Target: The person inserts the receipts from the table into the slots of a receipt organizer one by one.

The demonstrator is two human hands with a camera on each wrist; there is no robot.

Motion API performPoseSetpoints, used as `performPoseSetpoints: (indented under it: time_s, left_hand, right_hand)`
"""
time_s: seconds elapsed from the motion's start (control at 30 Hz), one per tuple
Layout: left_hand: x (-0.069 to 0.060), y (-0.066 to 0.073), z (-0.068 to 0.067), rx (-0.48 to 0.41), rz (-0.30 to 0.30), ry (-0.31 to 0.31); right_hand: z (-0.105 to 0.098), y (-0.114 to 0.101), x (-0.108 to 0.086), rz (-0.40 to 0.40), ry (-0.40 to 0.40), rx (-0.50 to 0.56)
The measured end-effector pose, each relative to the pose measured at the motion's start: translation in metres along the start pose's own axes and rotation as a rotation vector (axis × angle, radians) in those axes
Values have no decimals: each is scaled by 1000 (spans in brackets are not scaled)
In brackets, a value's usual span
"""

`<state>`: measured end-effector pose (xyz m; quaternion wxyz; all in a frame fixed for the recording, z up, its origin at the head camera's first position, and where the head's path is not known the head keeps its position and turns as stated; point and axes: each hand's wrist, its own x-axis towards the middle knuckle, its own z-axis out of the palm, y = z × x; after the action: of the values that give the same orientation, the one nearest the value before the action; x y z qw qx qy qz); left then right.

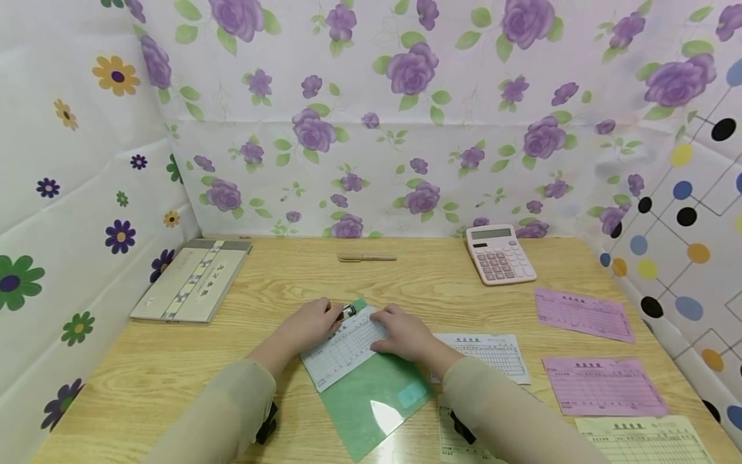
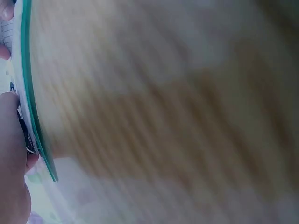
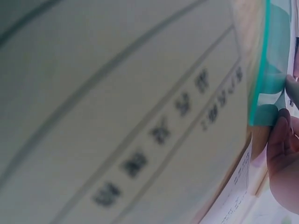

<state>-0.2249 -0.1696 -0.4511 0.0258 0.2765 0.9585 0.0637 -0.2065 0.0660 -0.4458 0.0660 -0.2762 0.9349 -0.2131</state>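
A green clipboard [image 1: 377,399] lies tilted on the table, its dark metal clip [image 1: 348,312] at the top. Over its upper part is a white printed form [image 1: 342,351], set at an angle. My left hand [image 1: 313,322] grips the clipboard's top end at the clip; in the left wrist view its thumb lies on the black clip [image 2: 25,130], beside the green board edge [image 2: 29,84]. The form's right edge is pinched by my right hand [image 1: 402,332], with thumb and fingers meeting at the paper in the right wrist view. Its top edge is partly hidden by the left fingers.
Another white form [image 1: 493,354] and a yellow form [image 1: 458,435] lie partly under the right forearm. Two pink forms [image 1: 585,314] and a second yellow slip [image 1: 649,441] are farther right. A calculator [image 1: 501,254], a pen [image 1: 368,257] and a bound book [image 1: 194,280] sit toward the back.
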Motion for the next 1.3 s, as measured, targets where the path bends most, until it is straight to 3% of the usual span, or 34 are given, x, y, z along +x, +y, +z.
performPoseSetpoints:
  time_s: [0.2, 0.37, 0.8, 1.03, 1.3]
  left_hand:
    - [-2, -1, 0, 103, 51, 12]
    - [-3, -1, -2, 134, 61, 10]
    - [0, 0, -3, 95, 31, -1]
    - [0, -1, -2, 102, 45, 19]
    - [0, -3, 2, 171, 96, 54]
  right_hand:
    - [1, -5, 2, 32, -25, -16]
    - [0, -7, 2, 48, -37, -22]
    - [6, -1, -6, -44, 41, -121]
    - [2, -6, 1, 3, -14, -114]
    - [1, -9, 12, 50, -71, -125]
